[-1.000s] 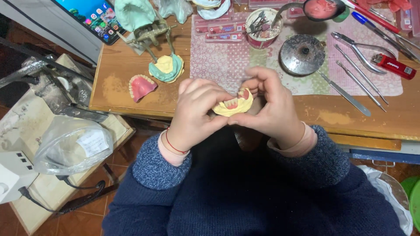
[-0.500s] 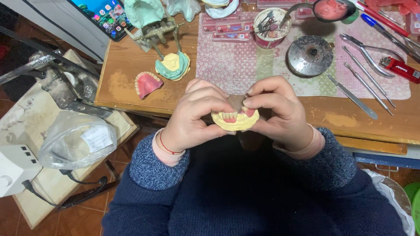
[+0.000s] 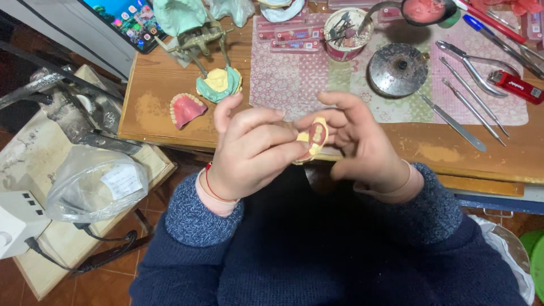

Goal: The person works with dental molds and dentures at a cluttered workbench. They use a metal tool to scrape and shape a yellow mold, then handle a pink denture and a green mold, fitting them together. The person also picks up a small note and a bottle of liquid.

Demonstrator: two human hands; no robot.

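Yellow dental cast (image 3: 313, 139) with pink gum wax (teeth set in) stands on edge, above the table edge.

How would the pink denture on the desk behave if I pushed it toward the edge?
The pink denture looks like a rigid shell, so it should slide as one piece, not flex. It rests on bare wood close to the desk's left edge, so a firm push could drop it. Its small teeth look fragile; a fall might chip them.

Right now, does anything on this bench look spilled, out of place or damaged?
Pale dusty smears mark the wooden table beside the pink denture and below the metal tools. Nothing looks broken; both hands hold the yellow dental model.
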